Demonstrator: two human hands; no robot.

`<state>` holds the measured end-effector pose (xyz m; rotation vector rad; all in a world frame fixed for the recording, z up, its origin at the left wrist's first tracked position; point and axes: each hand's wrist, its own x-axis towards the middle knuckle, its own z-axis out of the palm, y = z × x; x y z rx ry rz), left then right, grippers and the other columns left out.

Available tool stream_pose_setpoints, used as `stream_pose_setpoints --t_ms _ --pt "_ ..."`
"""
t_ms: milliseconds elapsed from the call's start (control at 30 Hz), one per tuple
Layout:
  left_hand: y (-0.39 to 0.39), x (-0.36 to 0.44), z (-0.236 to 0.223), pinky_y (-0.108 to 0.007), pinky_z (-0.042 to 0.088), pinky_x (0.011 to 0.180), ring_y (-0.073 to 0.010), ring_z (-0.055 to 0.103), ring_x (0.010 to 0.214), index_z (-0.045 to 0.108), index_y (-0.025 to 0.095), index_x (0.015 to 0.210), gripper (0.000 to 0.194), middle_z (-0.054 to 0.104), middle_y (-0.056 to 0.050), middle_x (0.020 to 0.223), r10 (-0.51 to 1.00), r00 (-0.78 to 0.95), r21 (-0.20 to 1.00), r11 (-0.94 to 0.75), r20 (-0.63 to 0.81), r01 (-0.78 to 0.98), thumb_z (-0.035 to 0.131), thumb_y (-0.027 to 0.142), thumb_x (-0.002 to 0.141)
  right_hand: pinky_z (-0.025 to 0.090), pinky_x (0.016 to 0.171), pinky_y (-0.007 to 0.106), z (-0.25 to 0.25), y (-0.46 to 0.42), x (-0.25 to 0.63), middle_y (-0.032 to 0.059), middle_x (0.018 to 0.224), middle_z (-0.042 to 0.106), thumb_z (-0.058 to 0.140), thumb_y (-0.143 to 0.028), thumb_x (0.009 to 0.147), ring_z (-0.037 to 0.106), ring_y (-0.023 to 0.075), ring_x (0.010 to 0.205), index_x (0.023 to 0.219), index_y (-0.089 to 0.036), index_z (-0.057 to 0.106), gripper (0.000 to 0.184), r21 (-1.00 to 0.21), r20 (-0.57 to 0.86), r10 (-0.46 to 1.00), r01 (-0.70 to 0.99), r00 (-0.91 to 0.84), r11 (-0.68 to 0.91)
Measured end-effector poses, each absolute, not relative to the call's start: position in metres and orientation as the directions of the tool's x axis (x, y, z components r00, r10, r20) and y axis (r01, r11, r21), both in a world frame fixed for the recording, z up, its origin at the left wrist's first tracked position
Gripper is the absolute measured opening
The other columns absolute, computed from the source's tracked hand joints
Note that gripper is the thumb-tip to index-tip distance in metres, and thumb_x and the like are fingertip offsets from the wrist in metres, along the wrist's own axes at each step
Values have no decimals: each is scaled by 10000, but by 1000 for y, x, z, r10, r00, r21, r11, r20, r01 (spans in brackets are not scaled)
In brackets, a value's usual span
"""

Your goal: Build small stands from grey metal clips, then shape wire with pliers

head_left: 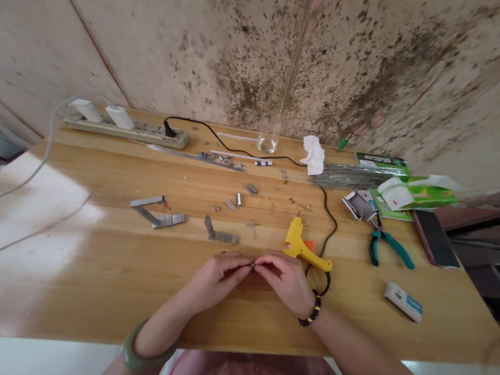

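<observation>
My left hand (221,275) and my right hand (284,278) meet fingertip to fingertip above the front of the table. Both are closed in a pinch on one tiny dark piece (252,265), too small to name. Just beyond my right hand lies a yellow hot glue gun (298,243), its handle toward the right. Past my left hand rests a small bent grey strip piece (219,234). Farther left stands a larger grey angular frame (155,212). A small thin cross-shaped piece (252,229) lies between the strip piece and the glue gun.
A power strip (145,133) sits at the back left. A glass of water (267,142), crumpled tissue (313,155) and bundled wires (350,176) line the wall. On the right are teal-handled pliers (392,246), a phone (436,239), a tissue pack (422,193) and a small box (403,302).
</observation>
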<state>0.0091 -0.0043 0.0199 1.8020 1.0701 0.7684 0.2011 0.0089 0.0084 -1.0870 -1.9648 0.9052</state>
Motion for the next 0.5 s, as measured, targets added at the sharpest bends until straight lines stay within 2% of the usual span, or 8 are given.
stream_pose_setpoints --t_ms 200,333,500 --pt "-4 6 11 -246 491 695 -157 648 779 695 210 953 173 704 -33 863 927 372 900 -204 51 385 570 298 872 506 724 246 7 6 195 7 816 728 607 -244 877 666 150 754 877 -209 704 103 -879 174 907 354 -384 318" --pt "-3 4 6 -251 493 702 -152 656 756 699 219 914 137 718 -20 835 925 361 859 -281 123 427 577 253 863 525 722 241 5 5 193 -1 801 729 576 -222 885 676 147 747 923 -211 707 137 -930 78 918 304 -388 207" --pt "-2 4 8 -243 483 638 -144 641 684 682 196 859 128 708 -24 771 912 352 789 -369 208 491 554 208 861 502 871 289 17 -1 200 46 1055 717 536 -176 891 662 175 954 1080 -209 680 240 -879 45 884 402 -465 256"
